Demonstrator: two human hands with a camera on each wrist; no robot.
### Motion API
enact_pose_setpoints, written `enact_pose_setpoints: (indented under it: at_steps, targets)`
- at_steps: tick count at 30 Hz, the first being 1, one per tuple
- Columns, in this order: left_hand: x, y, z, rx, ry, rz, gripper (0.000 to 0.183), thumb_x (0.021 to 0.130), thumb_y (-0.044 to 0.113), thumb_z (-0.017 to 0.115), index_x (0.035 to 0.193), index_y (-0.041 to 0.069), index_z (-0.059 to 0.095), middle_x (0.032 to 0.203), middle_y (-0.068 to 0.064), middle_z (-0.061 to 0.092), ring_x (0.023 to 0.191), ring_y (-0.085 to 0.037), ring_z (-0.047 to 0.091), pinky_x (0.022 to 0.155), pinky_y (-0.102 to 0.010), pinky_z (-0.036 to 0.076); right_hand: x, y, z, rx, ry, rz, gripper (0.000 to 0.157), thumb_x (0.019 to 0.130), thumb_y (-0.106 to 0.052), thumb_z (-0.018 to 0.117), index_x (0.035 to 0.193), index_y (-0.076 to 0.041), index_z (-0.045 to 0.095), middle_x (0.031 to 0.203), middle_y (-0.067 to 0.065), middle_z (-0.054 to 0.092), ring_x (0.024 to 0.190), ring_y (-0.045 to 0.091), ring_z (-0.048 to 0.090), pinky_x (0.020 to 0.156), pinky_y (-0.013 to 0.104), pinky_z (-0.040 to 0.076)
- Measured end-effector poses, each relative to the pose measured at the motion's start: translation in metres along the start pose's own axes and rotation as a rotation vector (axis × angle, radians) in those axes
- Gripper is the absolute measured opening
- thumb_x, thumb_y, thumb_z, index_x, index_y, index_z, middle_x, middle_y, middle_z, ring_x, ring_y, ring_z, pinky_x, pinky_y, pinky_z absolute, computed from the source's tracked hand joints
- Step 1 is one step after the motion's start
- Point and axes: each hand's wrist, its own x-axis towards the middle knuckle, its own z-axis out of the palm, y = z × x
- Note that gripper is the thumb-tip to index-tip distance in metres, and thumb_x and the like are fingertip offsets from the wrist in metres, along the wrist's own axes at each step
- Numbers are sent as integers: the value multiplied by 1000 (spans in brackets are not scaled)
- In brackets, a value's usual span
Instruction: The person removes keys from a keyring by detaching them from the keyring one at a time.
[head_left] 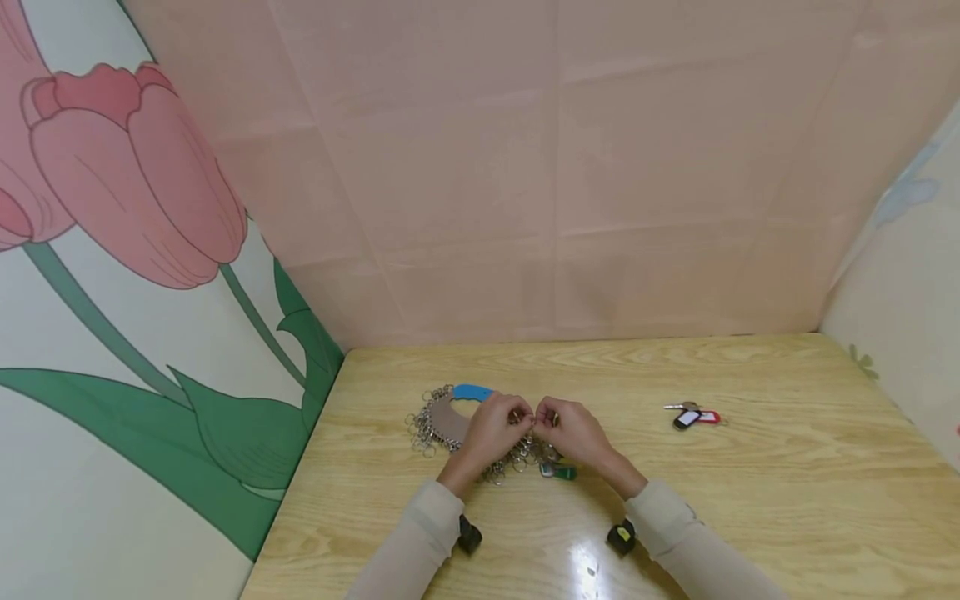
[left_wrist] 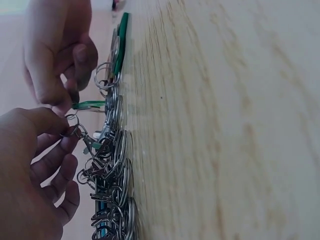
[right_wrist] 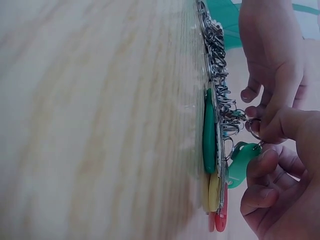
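Both hands meet over a curved brown key holder edged with many metal rings and clips. My left hand pinches a metal key ring, which joins a small clip on the holder's edge. Fingertip to fingertip with it, my right hand pinches a green key tag at its ring end. The tag hangs beside the holder in the right wrist view. Below the hands lies another green key tag. Yellow and red tags lie by it.
The holder's blue part is at its far side. Keys with a black tag and a red tag lie to the right on the wooden table. A pink wall covering rises behind the table.
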Motion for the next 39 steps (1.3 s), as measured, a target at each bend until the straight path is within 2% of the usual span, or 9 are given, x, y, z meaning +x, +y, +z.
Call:
enact_pose_setpoints:
  at_steps: [19, 39]
  targets:
    - [-1, 0, -1, -19, 1, -1, 8, 104, 24, 71, 101, 21, 79, 95, 7, 75, 89, -7, 58, 77, -23, 50, -1, -1, 1, -22, 8, 37, 7, 96, -17, 73, 91, -14, 68, 78, -5, 66, 62, 8, 54, 56, 23, 43]
    - [-3, -1, -5, -47, -1, 6, 12, 106, 24, 68, 105, 20, 80, 101, 5, 77, 94, -9, 60, 81, -25, 52, 5, -6, -2, -146, 20, 16, 7, 91, -17, 76, 87, -15, 70, 75, -7, 65, 62, 8, 56, 55, 25, 46]
